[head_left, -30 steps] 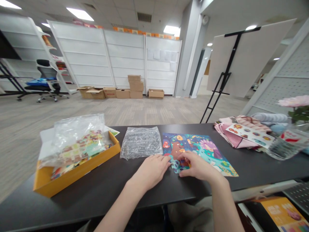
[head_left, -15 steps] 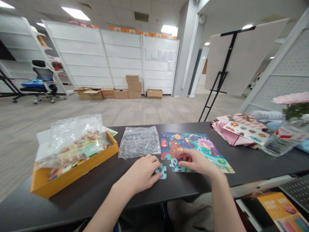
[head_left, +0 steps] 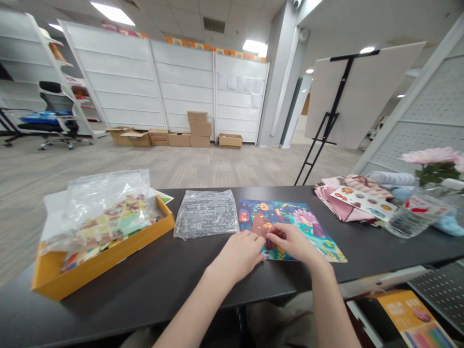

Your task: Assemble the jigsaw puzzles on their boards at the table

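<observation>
A colourful jigsaw puzzle (head_left: 308, 224) with a bear and a purple tree lies on the black table, largely assembled. My left hand (head_left: 243, 255) rests palm down over its lower left corner. The fingers are bent together there on a puzzle piece, which they now cover. Close beside it, my right hand (head_left: 292, 244) is over the puzzle's lower middle, thumb and fingers curled together. Whatever its fingertips hold, if anything, is hidden. The fingertips of both hands almost meet.
A clear plastic packet (head_left: 206, 215) lies left of the puzzle. Farther left stands a yellow box (head_left: 119, 256) with bagged pieces. Folded cloths (head_left: 337, 208), a sticker sheet (head_left: 364, 202) and a clear plastic vessel (head_left: 413, 217) lie at the right. Below the table edge is an orange package (head_left: 406, 314).
My left hand has slid right with the small puzzle piece, from the bare table to the puzzle's lower left corner. My right hand stays nearly in place. The view has shifted slightly.
</observation>
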{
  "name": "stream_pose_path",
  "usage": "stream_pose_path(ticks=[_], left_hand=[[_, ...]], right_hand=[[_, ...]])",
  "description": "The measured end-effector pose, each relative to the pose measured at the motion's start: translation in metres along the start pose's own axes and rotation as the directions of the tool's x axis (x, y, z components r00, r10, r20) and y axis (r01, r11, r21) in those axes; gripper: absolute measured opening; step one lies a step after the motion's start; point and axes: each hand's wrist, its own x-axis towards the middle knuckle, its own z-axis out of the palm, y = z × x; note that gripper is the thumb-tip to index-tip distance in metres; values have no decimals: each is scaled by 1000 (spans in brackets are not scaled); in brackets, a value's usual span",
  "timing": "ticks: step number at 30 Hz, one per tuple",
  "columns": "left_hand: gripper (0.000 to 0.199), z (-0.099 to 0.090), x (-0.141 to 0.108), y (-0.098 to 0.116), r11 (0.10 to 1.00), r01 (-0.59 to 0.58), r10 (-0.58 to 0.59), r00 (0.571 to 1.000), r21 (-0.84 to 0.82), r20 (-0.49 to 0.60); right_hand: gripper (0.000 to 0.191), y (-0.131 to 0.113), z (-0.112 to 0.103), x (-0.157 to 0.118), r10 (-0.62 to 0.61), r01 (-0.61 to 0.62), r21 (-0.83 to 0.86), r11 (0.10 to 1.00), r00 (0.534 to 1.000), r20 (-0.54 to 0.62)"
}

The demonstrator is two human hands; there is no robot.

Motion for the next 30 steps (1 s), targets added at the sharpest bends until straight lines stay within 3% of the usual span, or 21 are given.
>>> stream_pose_path(ticks=[8, 11, 25, 30], left_hand=[[24, -1, -3, 0, 1000, -13, 13, 1000, 24, -15], [34, 0, -3, -1, 1000, -14, 14, 1000, 7, -14], [28, 6, -3, 4, 996, -24, 30, 996, 81, -80], [27, 6, -3, 3, 997, -2, 8, 996, 74, -85]], right_hand=[[22, 2, -4, -2, 16, -18, 58, 998, 999, 32], [21, 4, -3, -2, 39, -48, 125, 991, 997, 70], [25, 8, -3, 0, 3, -5, 53, 999, 999, 43], [29, 7, -15, -11, 20, -26, 58, 998, 994, 108]])
